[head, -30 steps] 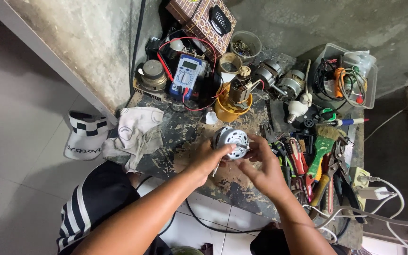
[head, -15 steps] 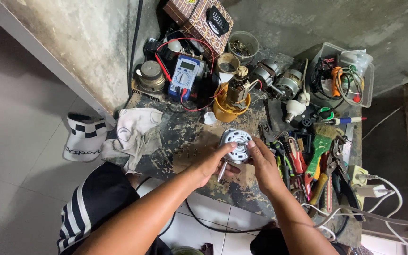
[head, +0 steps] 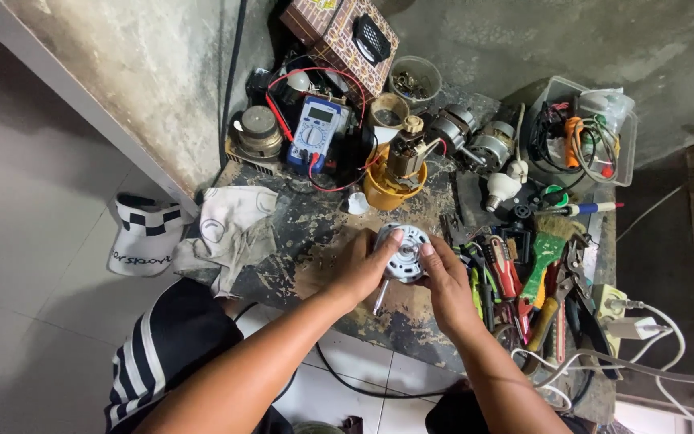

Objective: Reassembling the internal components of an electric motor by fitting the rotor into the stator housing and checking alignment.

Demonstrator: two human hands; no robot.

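- While both hands grip it, the motor [head: 402, 252] sits over the worn bench [head: 315, 233].
- Left hand [head: 361, 269] clasps its left side.
- Right hand [head: 447, 281] clasps its right side.
- Brush [head: 545, 253] lies near, at right.

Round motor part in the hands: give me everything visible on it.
The round motor part is a silvery metal disc-shaped housing with slotted openings round its face and a dark hub at centre. It is held flat-face-up over the worn workbench, left hand and right hand gripping opposite edges, fingertips on its rim. A thin shaft pokes out below.
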